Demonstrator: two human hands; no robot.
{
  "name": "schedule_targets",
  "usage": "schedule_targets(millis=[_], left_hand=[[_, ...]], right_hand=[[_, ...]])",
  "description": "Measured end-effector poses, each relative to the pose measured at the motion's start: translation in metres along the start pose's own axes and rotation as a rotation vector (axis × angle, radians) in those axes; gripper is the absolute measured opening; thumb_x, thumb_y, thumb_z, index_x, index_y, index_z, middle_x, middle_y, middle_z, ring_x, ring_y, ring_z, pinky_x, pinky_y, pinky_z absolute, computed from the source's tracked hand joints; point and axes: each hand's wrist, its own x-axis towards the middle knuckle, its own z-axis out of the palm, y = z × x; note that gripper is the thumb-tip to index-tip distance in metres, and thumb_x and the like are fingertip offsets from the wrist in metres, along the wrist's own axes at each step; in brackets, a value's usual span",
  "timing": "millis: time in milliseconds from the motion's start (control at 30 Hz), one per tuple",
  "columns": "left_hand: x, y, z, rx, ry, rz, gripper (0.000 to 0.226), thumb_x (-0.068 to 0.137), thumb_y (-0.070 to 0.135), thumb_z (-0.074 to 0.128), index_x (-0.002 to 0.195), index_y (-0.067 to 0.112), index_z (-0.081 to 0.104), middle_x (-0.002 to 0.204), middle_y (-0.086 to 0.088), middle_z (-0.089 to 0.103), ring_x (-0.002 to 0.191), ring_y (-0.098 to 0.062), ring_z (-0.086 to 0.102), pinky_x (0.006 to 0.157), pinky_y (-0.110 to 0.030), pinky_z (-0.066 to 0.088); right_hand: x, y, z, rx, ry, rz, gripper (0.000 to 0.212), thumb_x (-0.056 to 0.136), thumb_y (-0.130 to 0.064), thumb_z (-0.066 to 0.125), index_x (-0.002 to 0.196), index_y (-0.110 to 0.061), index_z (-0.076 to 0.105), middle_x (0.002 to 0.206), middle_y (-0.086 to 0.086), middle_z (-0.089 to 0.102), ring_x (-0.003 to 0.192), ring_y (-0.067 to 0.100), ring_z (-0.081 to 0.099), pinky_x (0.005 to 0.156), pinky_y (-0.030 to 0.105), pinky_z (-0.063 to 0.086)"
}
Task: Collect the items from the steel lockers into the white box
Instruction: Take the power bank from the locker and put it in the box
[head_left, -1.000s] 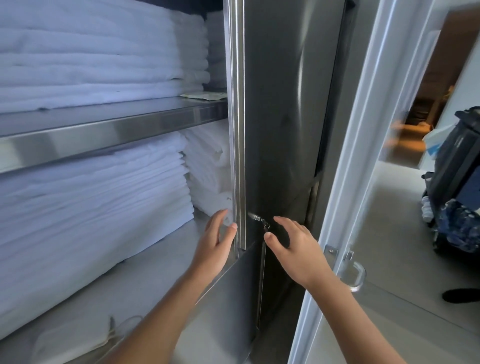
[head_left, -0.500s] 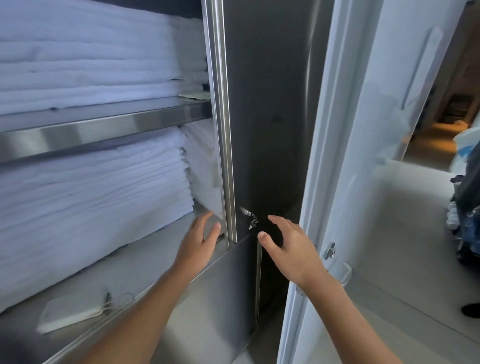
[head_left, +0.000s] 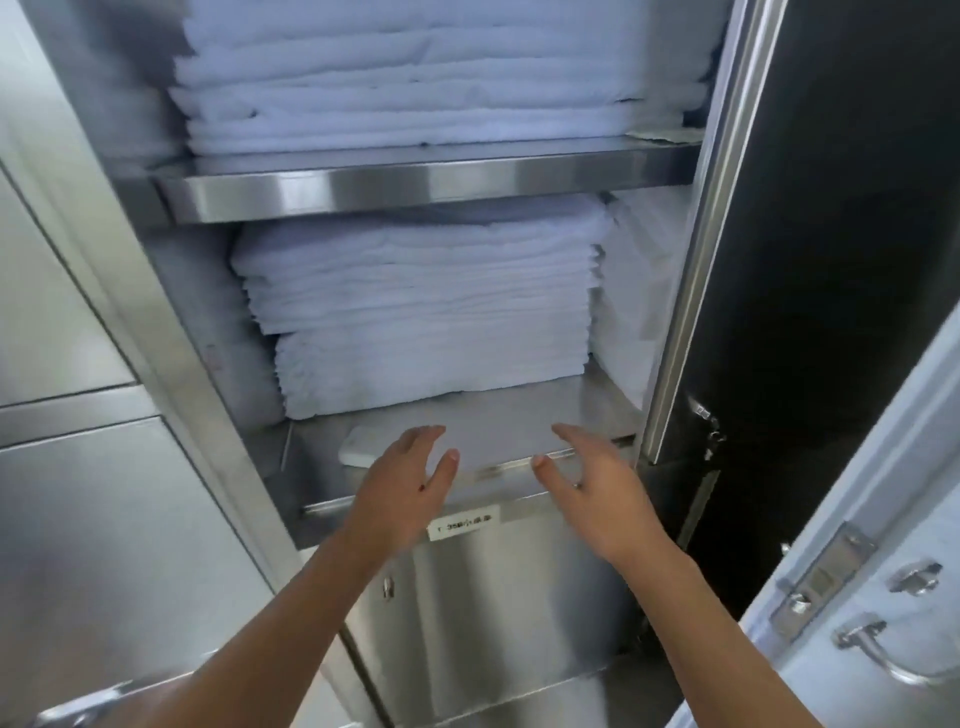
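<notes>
Reaching hands: left hand (head_left: 410, 483) and right hand (head_left: 592, 483) hover apart over the lower shelf's (head_left: 519, 421) front edge, both spread open, gripping nothing.
Task's things: white towels (head_left: 415, 322), thick and squarely folded, stacked at the shelf's back; a flat white item (head_left: 356, 448) lies at its front left corner, just beside the left hand.
Risk: pulling from mid-stack could slump the pile; a sweep could knock the flat item off the edge.
White box: out of sight.
</notes>
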Motion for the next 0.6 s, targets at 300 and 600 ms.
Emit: schedule_targets(millis=[300,600], left_hand=[[-0.078,-0.038,-0.091,0.338,0.093,-0.146,0.039,0.100,0.047,0.040,0.124,0.023,0.060,0.117,0.002,0.065,0.102,-0.022,0.062,0.086,-0.035,0.049],[-0.081,-0.032,-0.088,0.362,0.132,-0.098,0.038,0.099,0.043,0.045,0.125,0.020,0.061,0.119,0.003,0.065,0.103,-0.022,0.062,0.084,-0.035,0.049]], right_hand=[[0.007,-0.068,0.080,0.106,-0.207,-0.205,0.055,0.097,-0.051,0.056,0.147,-0.028,0.049,0.142,-0.005,0.056,0.133,0.014,0.044,0.099,0.022,0.032],[0.014,-0.062,0.087,0.069,-0.229,-0.208,0.056,0.097,-0.055,0.054,0.146,-0.030,0.049,0.142,-0.009,0.056,0.133,0.012,0.043,0.101,0.026,0.037]])
